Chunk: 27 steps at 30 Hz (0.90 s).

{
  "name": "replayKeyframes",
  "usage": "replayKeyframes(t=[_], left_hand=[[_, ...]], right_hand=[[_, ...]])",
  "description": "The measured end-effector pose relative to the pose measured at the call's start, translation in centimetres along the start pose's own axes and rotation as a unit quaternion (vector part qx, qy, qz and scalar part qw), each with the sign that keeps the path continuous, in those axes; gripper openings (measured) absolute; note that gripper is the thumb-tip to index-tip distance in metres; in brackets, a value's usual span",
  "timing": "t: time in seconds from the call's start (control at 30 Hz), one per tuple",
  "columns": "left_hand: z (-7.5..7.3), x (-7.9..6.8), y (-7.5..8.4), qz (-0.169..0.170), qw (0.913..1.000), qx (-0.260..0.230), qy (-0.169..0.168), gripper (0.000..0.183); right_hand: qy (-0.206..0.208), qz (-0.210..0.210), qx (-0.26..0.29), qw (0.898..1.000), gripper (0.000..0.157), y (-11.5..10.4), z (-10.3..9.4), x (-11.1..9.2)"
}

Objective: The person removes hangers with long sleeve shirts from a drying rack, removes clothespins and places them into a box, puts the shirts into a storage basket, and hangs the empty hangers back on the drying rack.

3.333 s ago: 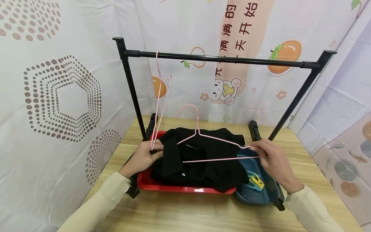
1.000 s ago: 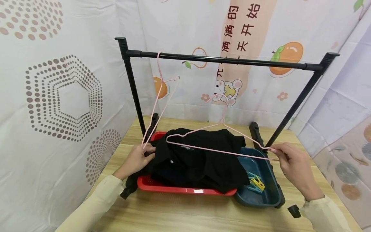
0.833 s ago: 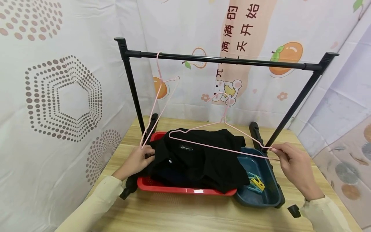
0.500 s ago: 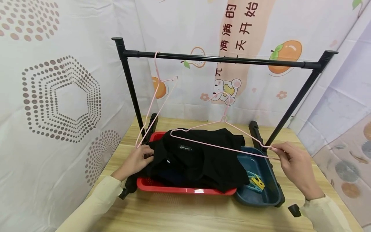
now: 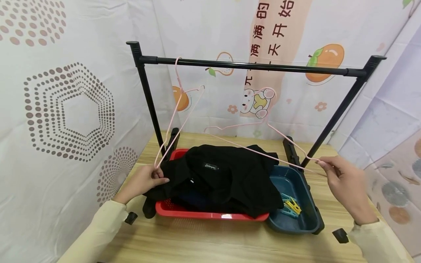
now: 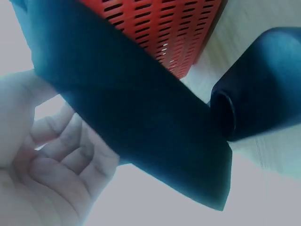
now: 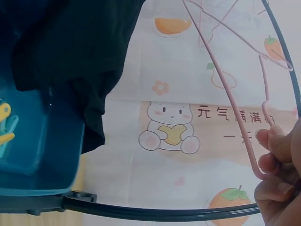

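Note:
A black shirt (image 5: 246, 182) with a collar label lies bunched in a red basket (image 5: 210, 215). At its left side my left hand (image 5: 139, 184) pinches a strip of the black cloth (image 6: 131, 99) between thumb and fingers. My right hand (image 5: 345, 186) grips one end of a pink wire hanger (image 5: 289, 140), held tilted above the shirt and apart from it. In the right wrist view the curled fingers (image 7: 277, 165) close round the hanger's corner. Another pink hanger (image 5: 175, 109) hangs from the rail, its lower corner by my left hand; whether they touch, I cannot tell.
A black rack spans the table, its rail (image 5: 243, 66) across the back. Right of the basket stands a dark blue tray (image 5: 279, 223) with yellow and teal clothespins (image 5: 291, 206). A printed curtain (image 5: 210, 109) hangs behind the wooden table (image 5: 210, 241).
The right hand has drawn the hanger rightward, away from the shirt's left flap, then raised it. My left hand has shifted left with the cloth, and the hanging hanger has swung a little.

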<state>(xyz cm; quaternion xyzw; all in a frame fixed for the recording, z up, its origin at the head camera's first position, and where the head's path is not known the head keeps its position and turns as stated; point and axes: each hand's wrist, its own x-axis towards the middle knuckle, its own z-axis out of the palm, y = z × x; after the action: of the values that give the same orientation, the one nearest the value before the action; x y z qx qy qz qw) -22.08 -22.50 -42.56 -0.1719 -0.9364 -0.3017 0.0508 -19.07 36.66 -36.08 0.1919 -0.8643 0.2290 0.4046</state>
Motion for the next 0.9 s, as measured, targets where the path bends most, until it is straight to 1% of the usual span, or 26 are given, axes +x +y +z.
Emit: replayKeyframes(t=[0.07,0.13,0.3,0.43,0.53,0.6,0.77,0.9], left_hand=[[-0.3,-0.1,0.0,-0.015,0.9997,-0.004,-0.02,0.023],[-0.5,-0.1,0.0,-0.022,0.9992,-0.004,-0.032,0.025],[-0.7,-0.1,-0.1,-0.022,0.9981,-0.021,-0.054,0.029],[-0.6,-0.2,0.0,-0.035,0.9958,-0.043,-0.073,0.03],[-0.5,-0.3,0.0,-0.043,0.9939,-0.06,-0.081,0.03],[-0.4,-0.3,0.0,-0.045,0.9933,-0.068,-0.082,0.03],[-0.4,-0.4,-0.1,-0.043,0.9932,-0.073,-0.08,0.031],[-0.4,-0.4,-0.1,-0.042,0.9928,-0.076,-0.082,0.031]], right_hand=[[0.003,0.001,-0.006,1.0,0.02,0.0,-0.3,0.3],[0.006,0.004,-0.009,1.0,0.019,-0.2,-0.7,0.7],[0.023,0.009,-0.017,1.0,0.017,-0.6,-1.3,2.2],[0.044,0.018,-0.014,0.999,0.014,-0.7,-2.3,3.3],[0.056,0.039,-0.015,0.998,0.012,-0.6,-3.2,3.8],[0.058,0.064,-0.028,0.996,0.011,-0.4,-3.7,3.9],[0.058,0.124,-0.048,0.989,0.015,0.4,-4.7,4.0],[0.049,0.142,-0.067,0.986,0.017,1.0,-5.0,4.0]])
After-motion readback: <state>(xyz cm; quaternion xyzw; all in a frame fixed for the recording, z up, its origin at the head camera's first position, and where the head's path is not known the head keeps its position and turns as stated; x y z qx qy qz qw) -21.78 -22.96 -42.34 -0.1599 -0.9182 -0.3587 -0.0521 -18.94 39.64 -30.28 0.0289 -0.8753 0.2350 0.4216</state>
